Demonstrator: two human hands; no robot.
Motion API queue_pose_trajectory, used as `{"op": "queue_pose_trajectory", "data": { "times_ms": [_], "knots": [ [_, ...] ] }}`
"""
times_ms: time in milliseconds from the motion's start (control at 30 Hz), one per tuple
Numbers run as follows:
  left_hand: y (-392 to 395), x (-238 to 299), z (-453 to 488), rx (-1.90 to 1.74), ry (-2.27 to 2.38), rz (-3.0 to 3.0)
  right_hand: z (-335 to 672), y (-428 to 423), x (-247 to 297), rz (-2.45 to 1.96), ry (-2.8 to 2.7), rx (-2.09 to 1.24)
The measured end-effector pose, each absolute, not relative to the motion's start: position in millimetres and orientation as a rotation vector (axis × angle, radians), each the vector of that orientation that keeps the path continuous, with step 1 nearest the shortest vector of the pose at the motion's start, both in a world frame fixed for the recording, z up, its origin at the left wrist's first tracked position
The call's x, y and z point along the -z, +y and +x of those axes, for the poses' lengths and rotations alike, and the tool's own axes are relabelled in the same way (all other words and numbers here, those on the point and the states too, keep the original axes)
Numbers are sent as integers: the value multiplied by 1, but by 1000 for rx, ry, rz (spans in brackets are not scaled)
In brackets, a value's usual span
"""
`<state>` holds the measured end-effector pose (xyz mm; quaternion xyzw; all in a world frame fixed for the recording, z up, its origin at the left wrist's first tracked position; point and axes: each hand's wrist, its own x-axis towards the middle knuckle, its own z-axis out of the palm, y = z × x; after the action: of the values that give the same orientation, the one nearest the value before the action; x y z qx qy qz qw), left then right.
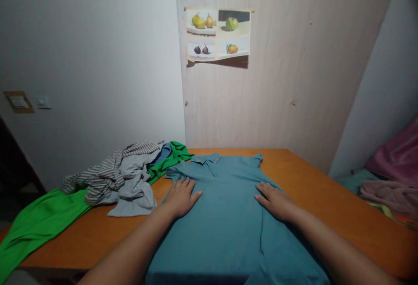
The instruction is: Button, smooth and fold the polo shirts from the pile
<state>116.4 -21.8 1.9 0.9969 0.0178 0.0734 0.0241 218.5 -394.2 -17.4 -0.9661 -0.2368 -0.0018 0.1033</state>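
A teal polo shirt [228, 215] lies spread flat on the orange wooden table [313, 189], collar toward the wall. My left hand [180, 196] rests palm down on the shirt's left side, fingers stretched out flat. My right hand [274, 200] lies palm down on the shirt's right side, fingers also flat and together. Neither hand holds anything.
A heap of clothes [124, 176] sits at the table's left: a striped garment, a grey one, a blue one and a green one [35, 224] that hangs over the edge. A fruit picture [218, 34] is stuck on the wall. Pink and beige fabrics [395, 172] lie at right.
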Motion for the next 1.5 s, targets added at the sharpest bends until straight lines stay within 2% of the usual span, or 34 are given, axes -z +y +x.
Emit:
{"op": "queue_pose_trajectory", "data": {
  "times_ms": [367,500,667,800,933,1200,1500],
  "knots": [
    [-28,0,202,-187,-91,3054,233,-432,17,-2970,-417,9],
    [-12,3,223,-205,52,3056,239,-417,-8,-2939,-380,10],
    [-2,7,240,-239,120,3071,275,-365,-23,-2788,-514,200],
    [1,9,251,-235,142,3088,316,-316,-13,-2751,-761,-5],
    [7,8,266,-216,206,3073,358,-287,-1,-2897,-738,-141],
    [25,10,300,-193,292,3051,428,-282,18,-2877,-679,-51],
    [23,5,294,-238,250,3086,422,-296,18,-2850,-812,13]
  ]
}}
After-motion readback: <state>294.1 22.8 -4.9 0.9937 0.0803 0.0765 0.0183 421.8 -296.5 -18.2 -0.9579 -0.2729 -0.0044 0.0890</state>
